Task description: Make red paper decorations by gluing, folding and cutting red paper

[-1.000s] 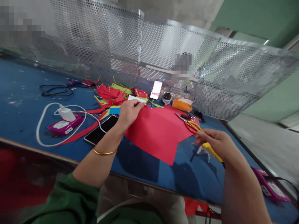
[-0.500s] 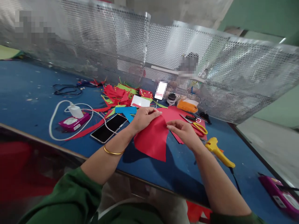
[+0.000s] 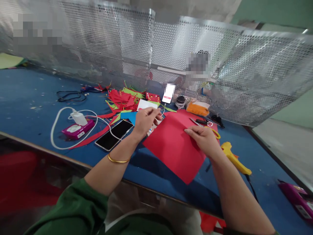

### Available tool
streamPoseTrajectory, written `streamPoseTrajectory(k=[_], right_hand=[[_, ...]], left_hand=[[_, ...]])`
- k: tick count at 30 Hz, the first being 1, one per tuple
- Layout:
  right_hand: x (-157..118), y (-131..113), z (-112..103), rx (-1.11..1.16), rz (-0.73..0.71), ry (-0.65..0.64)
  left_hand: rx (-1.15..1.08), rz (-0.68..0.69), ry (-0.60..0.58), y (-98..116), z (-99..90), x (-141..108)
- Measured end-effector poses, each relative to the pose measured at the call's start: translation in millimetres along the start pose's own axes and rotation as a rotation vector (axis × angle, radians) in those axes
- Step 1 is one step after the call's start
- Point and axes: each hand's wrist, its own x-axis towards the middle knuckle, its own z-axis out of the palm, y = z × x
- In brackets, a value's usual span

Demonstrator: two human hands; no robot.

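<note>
Worktop (image 3: 36, 88) blue w/ pale specks; paper sheet (image 3: 174, 143) solid red; glue gun (image 3: 234, 158) yellow, cord blk.

Left of the left hand (image 3: 146, 122), a black phone (image 3: 114, 134) and a white cable (image 3: 55, 130) are obstacles. Behind this hand, a pile of paper strips (image 3: 123, 99) blocks the way. Right of the right hand (image 3: 202, 138), the yellow glue gun (image 3: 234, 158) stands in the way; beyond it, the blue table (image 3: 262, 169) gives free room.

Lighting was moderate; soft shadows fell across the blue table (image 3: 244, 192), the phone screen (image 3: 168, 93) glared white, and edges looked stretched and soft.
</note>
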Motion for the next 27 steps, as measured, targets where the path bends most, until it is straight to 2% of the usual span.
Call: streamPoseTrajectory(k=[3,5,7,10,12,16,19,24,27], right_hand=[[1,0,-6,0.156,0.036,0.151],[3,1,-3,0.267,0.045,0.265],[6,4,2,0.365,0.046,0.365],[9,7,10,0.483,0.051,0.445],[10,7,14,0.543,0.062,0.444],[8,3,13,0.602,0.089,0.363],[7,-1,5,0.604,0.088,0.322],[6,-5,-12,0.586,0.026,0.361],[3,-10,-17,0.561,-0.025,0.369]], left_hand=[[-0.195,-0.024,0.085,4,-3.9,2],[-0.252,-0.016,0.094,6,-2.5,-2],[-0.28,-0.042,0.04,8,1.6,-10],[-0.385,-0.162,-0.152,10,10.3,-21],[-0.365,-0.212,-0.198,11,16.0,-26],[-0.199,-0.21,-0.131,12,21.1,-30],[-0.088,-0.202,-0.125,14,16.3,-36],[0.198,-0.014,-0.195,22,4.8,-49],[0.272,0.071,-0.162,27,1.9,-56]])
